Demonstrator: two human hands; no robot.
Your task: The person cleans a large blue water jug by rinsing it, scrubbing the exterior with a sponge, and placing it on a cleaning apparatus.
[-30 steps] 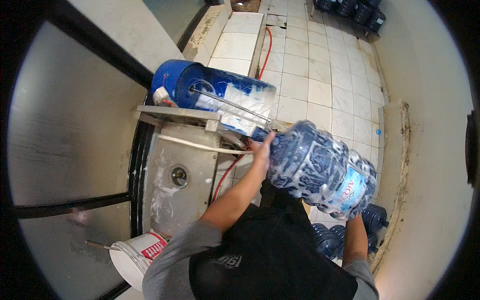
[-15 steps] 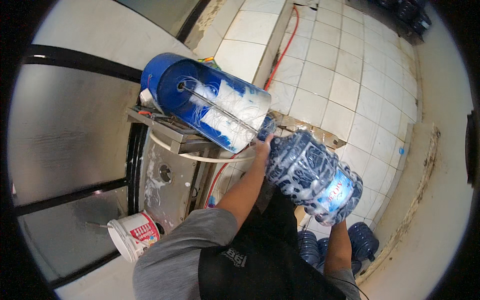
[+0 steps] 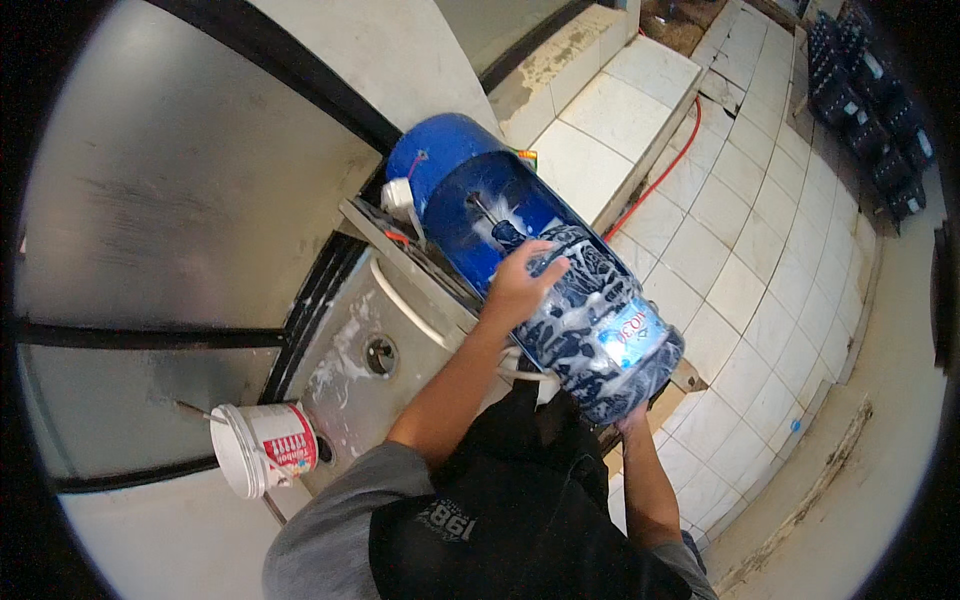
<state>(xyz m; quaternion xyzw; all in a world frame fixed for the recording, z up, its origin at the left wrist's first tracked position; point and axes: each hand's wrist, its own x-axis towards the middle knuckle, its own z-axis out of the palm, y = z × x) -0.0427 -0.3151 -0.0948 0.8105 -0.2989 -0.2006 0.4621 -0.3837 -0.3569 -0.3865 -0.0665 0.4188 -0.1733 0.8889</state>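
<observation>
I hold a large blue water jug, streaked with white foam, lying on its side. Its neck points into the open mouth of a blue drum that holds a rod with a brush. My left hand grips the jug's shoulder near the neck. My right hand supports the jug's base from below and is mostly hidden by it. The drum rests on a steel stand smeared with foam.
A white bucket with a red label stands at the lower left beside the stand. A red hose runs over the white tiled floor. Dark jugs are stacked at the far right wall. A frosted panel is on my left.
The jug has moved left and forward, from beside the drum's mouth to lined up with it, neck going in. The view has turned and tilted.
</observation>
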